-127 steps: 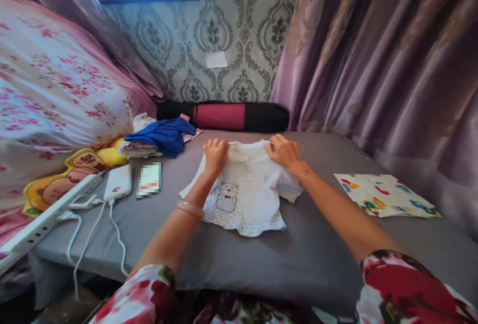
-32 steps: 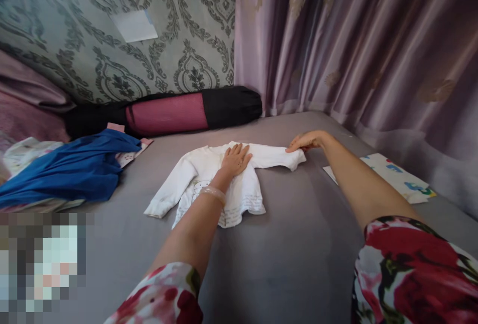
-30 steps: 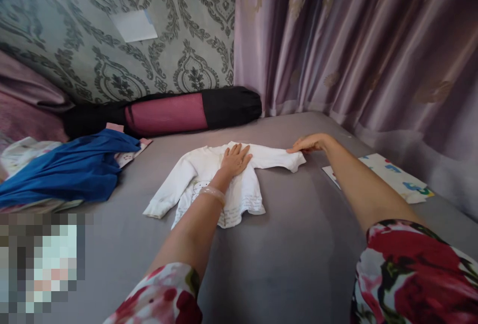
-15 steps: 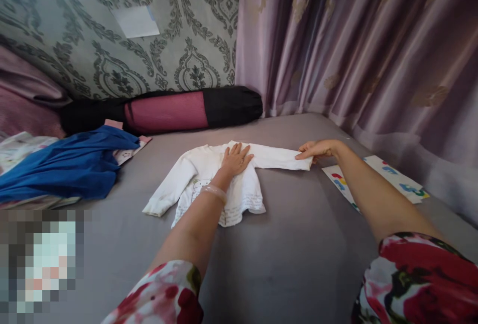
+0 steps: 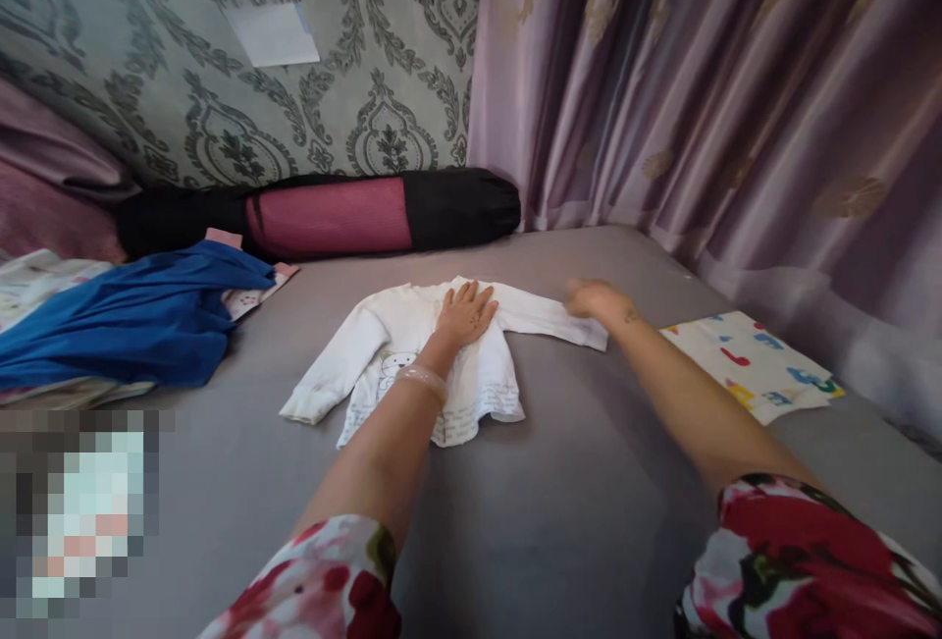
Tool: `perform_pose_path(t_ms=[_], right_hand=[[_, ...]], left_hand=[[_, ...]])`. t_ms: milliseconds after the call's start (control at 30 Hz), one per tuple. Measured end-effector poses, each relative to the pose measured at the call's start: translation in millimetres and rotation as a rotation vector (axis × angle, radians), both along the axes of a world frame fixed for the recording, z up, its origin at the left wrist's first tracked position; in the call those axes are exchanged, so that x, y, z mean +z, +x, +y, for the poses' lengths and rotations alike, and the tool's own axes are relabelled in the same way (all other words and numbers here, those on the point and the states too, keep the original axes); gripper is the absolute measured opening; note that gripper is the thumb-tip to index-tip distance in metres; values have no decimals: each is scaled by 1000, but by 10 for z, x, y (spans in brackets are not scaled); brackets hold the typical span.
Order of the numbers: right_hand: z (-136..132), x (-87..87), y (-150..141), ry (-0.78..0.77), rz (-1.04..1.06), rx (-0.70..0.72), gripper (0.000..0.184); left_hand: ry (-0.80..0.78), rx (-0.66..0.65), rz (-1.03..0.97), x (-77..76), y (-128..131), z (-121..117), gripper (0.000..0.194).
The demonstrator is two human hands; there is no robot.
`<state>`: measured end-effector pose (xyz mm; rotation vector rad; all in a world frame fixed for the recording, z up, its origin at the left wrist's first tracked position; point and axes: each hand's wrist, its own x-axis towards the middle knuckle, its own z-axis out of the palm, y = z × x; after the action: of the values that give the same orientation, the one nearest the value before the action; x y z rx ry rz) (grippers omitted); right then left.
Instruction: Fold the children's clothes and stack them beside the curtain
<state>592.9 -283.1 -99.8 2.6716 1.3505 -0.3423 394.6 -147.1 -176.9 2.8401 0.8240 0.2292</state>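
A small white long-sleeved shirt (image 5: 412,325) lies spread on a grey sheet, with a bear drawing on its front and printed lines along the hem. My left hand (image 5: 467,313) rests flat on its upper chest, fingers spread. My right hand (image 5: 598,299) is at the upper edge of the right-hand sleeve, close to the cuff. Motion blurs its fingers, so whether they touch or grip the cloth is unclear. The left-hand sleeve angles down toward the near side.
Blue clothing (image 5: 147,310) lies over other garments at left. A folded white cloth with colourful prints (image 5: 772,369) sits at right. Along the patterned wall rests a long black and maroon roll (image 5: 331,214). Purple curtains (image 5: 662,79) hang at the right, above the grey sheet (image 5: 559,502).
My right hand has come off the cuff end and shifted left along the sleeve. The sleeve now slopes down a little more. My left hand has stayed on the shirt.
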Motion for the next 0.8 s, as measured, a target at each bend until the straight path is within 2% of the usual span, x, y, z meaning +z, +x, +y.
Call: perform_pose_path(t_ms=[67,100,200,300,400,533,800], right_hand=[[178,-121,-321,86,28,80,30],[266,-199,-465,173,55,164,35],[478,-445,-765,330,108,345,44],[542,-630,-868,337,126,318,53],[446,-711,-860,343,150,295,61],[205,-709,-794,331,122,296,69],[-295,-634,-540,248,31,248,63]], left_hand=[[-3,4,2,3,-1,-2,56],[-2,5,5,4,-1,-2,55],[4,12,32,6,-1,1,54],[13,10,66,11,-1,6,53],[7,11,76,21,-2,3,54],[7,17,60,41,-10,-14,54],[15,5,70,55,-19,-18,54]])
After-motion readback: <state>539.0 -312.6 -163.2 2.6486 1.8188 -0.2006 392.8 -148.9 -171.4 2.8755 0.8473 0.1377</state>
